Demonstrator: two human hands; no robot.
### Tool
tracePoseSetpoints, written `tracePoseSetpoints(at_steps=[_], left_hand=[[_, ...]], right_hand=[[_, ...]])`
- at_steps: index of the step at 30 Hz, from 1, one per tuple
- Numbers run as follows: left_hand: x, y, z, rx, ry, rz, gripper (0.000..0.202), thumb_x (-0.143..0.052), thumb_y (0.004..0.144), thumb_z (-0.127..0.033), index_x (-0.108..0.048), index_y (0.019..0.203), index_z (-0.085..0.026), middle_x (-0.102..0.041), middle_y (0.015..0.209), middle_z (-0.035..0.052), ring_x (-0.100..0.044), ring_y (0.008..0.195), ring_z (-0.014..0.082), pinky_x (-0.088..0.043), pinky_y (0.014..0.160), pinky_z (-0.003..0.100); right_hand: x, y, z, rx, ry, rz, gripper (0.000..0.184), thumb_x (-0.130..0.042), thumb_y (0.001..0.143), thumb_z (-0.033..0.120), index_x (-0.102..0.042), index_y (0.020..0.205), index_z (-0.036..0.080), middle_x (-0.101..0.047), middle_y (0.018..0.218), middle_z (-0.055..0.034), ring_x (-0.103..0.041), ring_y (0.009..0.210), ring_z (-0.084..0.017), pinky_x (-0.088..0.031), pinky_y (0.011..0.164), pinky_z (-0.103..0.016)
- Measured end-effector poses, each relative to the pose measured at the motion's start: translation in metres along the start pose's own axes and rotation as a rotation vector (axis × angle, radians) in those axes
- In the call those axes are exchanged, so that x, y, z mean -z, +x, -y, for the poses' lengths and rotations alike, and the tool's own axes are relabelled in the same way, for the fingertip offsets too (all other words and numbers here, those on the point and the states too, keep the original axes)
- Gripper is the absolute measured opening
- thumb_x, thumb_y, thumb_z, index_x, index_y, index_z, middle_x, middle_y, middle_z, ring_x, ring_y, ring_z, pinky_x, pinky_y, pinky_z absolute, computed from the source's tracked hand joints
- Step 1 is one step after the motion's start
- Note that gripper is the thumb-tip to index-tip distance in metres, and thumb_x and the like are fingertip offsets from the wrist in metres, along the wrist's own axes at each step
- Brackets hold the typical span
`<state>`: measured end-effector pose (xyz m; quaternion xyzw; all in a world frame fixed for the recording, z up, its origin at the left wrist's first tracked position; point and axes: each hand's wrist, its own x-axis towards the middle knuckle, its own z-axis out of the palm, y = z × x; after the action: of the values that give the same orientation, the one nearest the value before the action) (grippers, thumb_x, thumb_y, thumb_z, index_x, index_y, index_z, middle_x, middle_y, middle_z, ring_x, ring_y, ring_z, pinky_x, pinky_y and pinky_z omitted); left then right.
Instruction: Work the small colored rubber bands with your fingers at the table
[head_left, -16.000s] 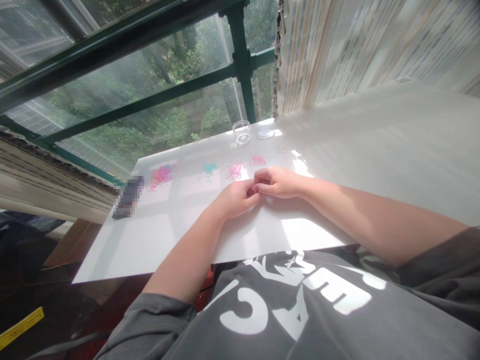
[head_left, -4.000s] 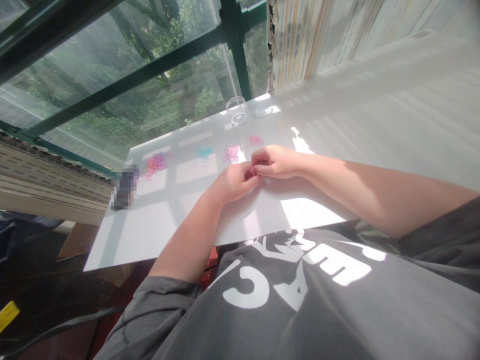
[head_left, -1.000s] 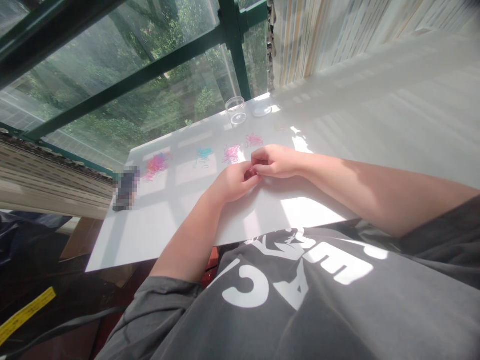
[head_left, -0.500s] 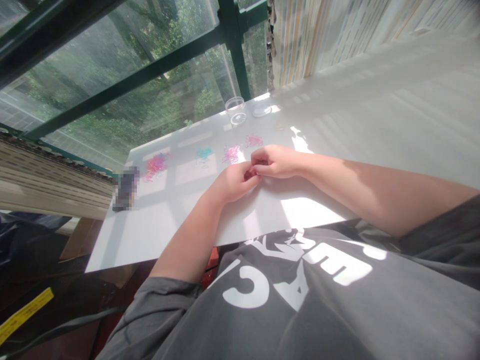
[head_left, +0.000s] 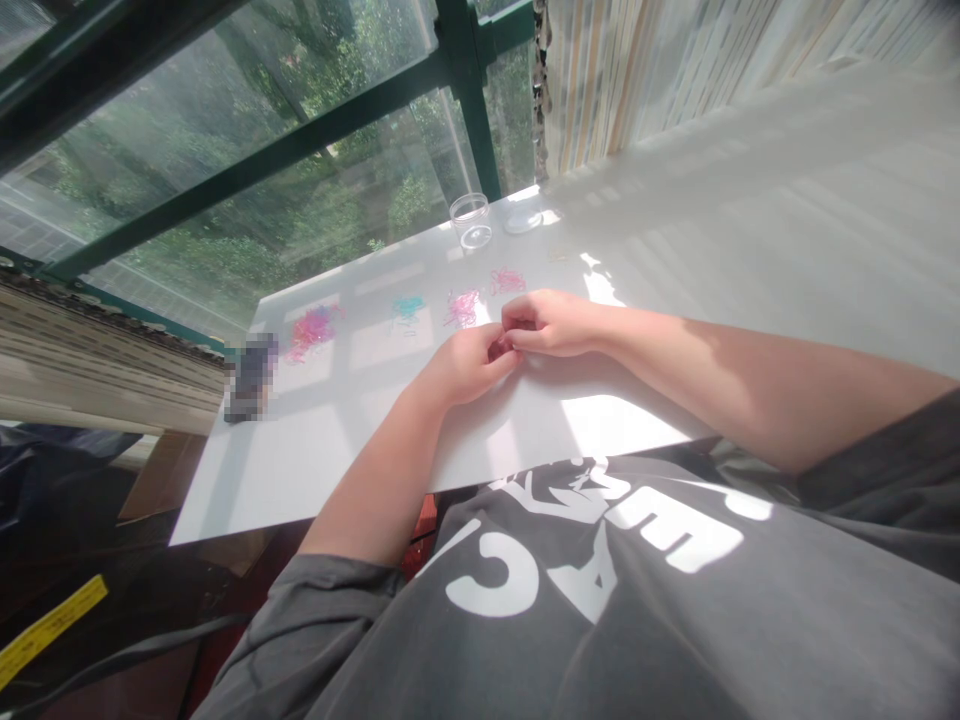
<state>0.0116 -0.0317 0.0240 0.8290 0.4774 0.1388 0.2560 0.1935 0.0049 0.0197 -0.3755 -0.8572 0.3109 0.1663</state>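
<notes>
Hands: two, both on the white rectangular worktop (head_left: pixel 315 430), fingertips brought together. Left hand (head_left: pixel 471 362): fingers curled inward, narrow. Right hand (head_left: pixel 556 322): likewise curled, thumb and fingers close against the left's. Whether anything is pinched between them cannot be told; the fingers hide it.

Piles of thin, coloured strands: four, lying loose in a slanting row across the worktop.
1. Mixed pink, orange and purple pile (head_left: pixel 313 332): leftmost, and the largest.
2. Teal pile (head_left: pixel 408 308): second from the left, well apart from the first.
3. Bright pink pile (head_left: pixel 463 307): just beyond the left hand.
4. Paler pink pile (head_left: pixel 509 280): just beyond the right hand, near pile 3.

Containers: one clear, round, open jar (head_left: pixel 471 222), upright near the window-side edge. One clear, flat, round disc (head_left: pixel 523 219) lies just right of it.

Other: one dark, oblong, pixelated object (head_left: pixel 253 377) at the worktop's left edge; identity unreadable.
</notes>
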Motion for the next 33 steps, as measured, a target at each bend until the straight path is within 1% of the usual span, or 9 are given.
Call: tracePoseSetpoints(at_steps=[10, 21, 33], left_hand=[[-0.0004, -0.0001, -0.0002, 0.0, -0.008, -0.004, 0.023, -0.048, 0.079, -0.037, -0.05, 0.07, -0.016, -0.055, 0.064, 0.0005, -0.046, 0.057, 0.0113, -0.032, 0.053, 0.024], [-0.0005, 0.0004, 0.0012, -0.008, 0.002, -0.001, 0.022, -0.049, 0.08, -0.037, -0.05, 0.071, -0.016, -0.055, 0.065, -0.0001, -0.046, 0.058, 0.0108, -0.033, 0.054, 0.024], [-0.0007, -0.0005, -0.0004, 0.003, -0.004, -0.009, 0.022, -0.048, 0.08, -0.036, -0.05, 0.071, -0.016, -0.056, 0.066, 0.0002, -0.046, 0.058, 0.0109, -0.033, 0.054, 0.024]], right_hand=[[-0.0005, 0.0, 0.0003, 0.003, -0.004, -0.007, 0.011, -0.051, 0.076, 0.027, -0.058, 0.076, 0.019, -0.056, 0.068, -0.0002, -0.043, 0.061, -0.012, -0.027, 0.057, -0.026], [0.0, 0.0001, 0.0, -0.005, 0.022, -0.002, 0.011, -0.052, 0.076, 0.027, -0.059, 0.077, 0.019, -0.059, 0.07, -0.001, -0.045, 0.064, -0.013, -0.028, 0.058, -0.026], [-0.0008, 0.0003, -0.0009, 0.0, 0.012, -0.011, 0.011, -0.051, 0.076, 0.027, -0.059, 0.076, 0.018, -0.058, 0.069, -0.0006, -0.043, 0.063, -0.012, -0.026, 0.058, -0.026]])
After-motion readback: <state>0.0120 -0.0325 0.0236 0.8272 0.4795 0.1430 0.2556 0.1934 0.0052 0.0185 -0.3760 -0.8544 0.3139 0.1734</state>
